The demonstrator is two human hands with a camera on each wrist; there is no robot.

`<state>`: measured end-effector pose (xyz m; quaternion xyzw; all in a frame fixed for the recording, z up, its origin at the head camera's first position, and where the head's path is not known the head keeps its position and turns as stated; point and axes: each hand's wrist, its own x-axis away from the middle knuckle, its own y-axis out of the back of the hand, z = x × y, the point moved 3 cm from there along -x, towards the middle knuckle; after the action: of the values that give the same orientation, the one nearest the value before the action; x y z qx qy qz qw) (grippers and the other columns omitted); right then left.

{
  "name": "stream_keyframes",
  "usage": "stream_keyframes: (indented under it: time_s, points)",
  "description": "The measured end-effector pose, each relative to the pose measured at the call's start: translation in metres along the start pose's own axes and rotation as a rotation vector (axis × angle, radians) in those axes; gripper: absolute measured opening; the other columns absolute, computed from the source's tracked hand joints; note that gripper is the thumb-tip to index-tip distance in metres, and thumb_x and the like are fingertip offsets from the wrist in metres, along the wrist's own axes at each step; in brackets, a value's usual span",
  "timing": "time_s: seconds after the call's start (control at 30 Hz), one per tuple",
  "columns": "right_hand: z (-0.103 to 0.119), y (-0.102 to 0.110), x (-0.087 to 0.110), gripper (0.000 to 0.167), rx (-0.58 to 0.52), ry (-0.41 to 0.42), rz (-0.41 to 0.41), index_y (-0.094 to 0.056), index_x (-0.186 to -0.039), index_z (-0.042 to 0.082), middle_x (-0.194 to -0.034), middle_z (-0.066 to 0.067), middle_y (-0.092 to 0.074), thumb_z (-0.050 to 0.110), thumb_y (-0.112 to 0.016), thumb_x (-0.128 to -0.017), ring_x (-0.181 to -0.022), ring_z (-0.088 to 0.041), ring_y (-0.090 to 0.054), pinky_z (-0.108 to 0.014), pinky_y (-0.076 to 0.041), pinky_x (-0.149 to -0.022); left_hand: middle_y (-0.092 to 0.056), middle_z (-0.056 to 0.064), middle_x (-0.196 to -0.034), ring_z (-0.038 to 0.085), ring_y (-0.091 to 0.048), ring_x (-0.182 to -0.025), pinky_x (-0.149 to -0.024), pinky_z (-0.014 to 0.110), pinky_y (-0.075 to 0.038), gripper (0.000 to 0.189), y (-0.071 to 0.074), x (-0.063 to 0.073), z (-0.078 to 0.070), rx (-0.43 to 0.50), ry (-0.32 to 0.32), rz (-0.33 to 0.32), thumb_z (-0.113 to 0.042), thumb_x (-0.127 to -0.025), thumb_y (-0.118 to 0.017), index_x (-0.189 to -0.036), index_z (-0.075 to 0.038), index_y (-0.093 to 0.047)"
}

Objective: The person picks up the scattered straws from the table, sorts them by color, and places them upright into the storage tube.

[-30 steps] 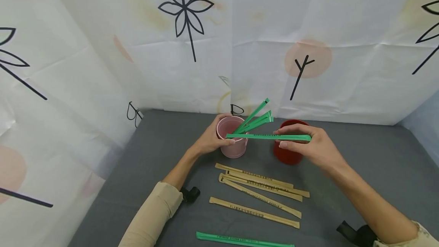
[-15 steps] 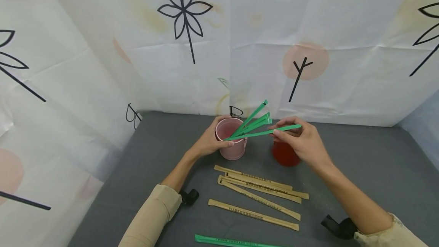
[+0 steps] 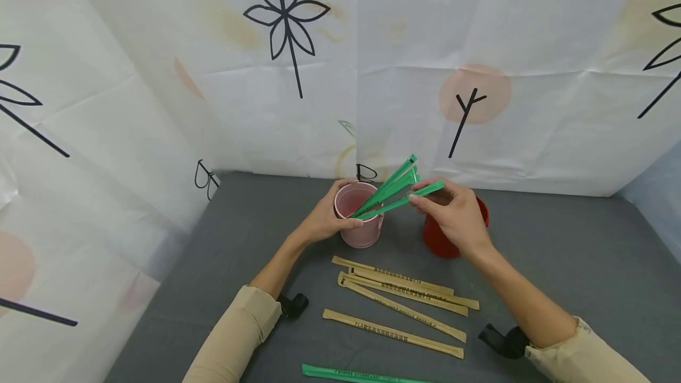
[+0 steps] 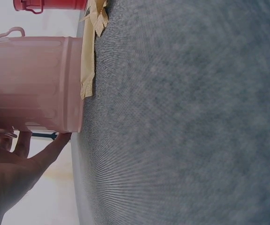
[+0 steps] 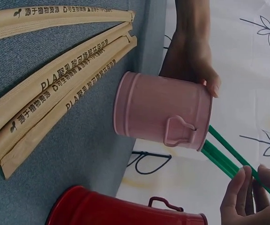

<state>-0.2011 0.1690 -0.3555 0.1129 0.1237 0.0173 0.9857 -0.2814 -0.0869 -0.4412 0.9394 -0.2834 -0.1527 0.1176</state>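
Backdrop: white sheets printed with black flower outlines and pale peach spots wall in the scene on three sides.
Table: a grey felt-like surface carries everything.
Left hand: the left hand wraps the near side of the pink cup, fingers curled round its wall, thumb lying near the rim; the left wrist view shows the fingertips against the cup's side.
Right hand: the right hand is raised in front of the red cup, thumb and fingertips pinching the upper end of a green wrapped straw; the other fingers are gently bent.
Pink cup: the pink cup stands upright on the table, just left of the red cup, with green straws leaning out of it to the right.
Red cup: the red cup sits upright, partly hidden behind the right hand.
Brown straws: four paper-wrapped brown straws lie flat, near the cups, on the person's side.
Held straw: the green wrapped straw slants, its lower end inside the pink cup, its upper end in the pinch.
Loose green straw: another green straw lies at the bottom edge.
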Motion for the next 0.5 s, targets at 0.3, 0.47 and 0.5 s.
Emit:
stream_keyframes:
  time_s: [0.3, 0.47, 0.5]
  points:
    - [-0.007, -0.011, -0.008, 0.025, 0.058, -0.006, 0.011, -0.071, -0.109, -0.002, -0.096, -0.018, -0.073, 0.017, -0.073, -0.092, -0.083, -0.018, -0.071, -0.029, -0.058, -0.076, -0.046, 0.015, -0.143, 0.038, -0.052, -0.124, -0.095, 0.058, -0.047, 0.087, 0.0, 0.0, -0.001, 0.017, -0.022, 0.0, -0.017, -0.08, -0.084, -0.149, -0.015, -0.032]
    - [-0.011, -0.016, -0.01, 0.026, 0.11, -0.042, 0.012, -0.074, -0.107, 0.002, -0.092, -0.014, -0.075, 0.023, -0.074, -0.091, -0.081, -0.023, -0.072, -0.026, -0.057, -0.074, -0.045, 0.019, -0.144, 0.042, -0.051, -0.124, -0.096, 0.061, -0.044, 0.087, -0.001, 0.0, -0.004, 0.027, -0.029, 0.007, -0.02, -0.081, -0.084, -0.15, -0.013, -0.031]
    - [-0.011, -0.016, -0.011, 0.027, 0.123, -0.048, 0.013, -0.074, -0.107, 0.002, -0.091, -0.013, -0.075, 0.024, -0.074, -0.091, -0.08, -0.023, -0.072, -0.026, -0.056, -0.073, -0.045, 0.021, -0.144, 0.043, -0.051, -0.124, -0.096, 0.062, -0.044, 0.088, -0.001, 0.0, -0.006, 0.031, -0.028, 0.01, -0.018, -0.081, -0.083, -0.15, -0.011, -0.03]
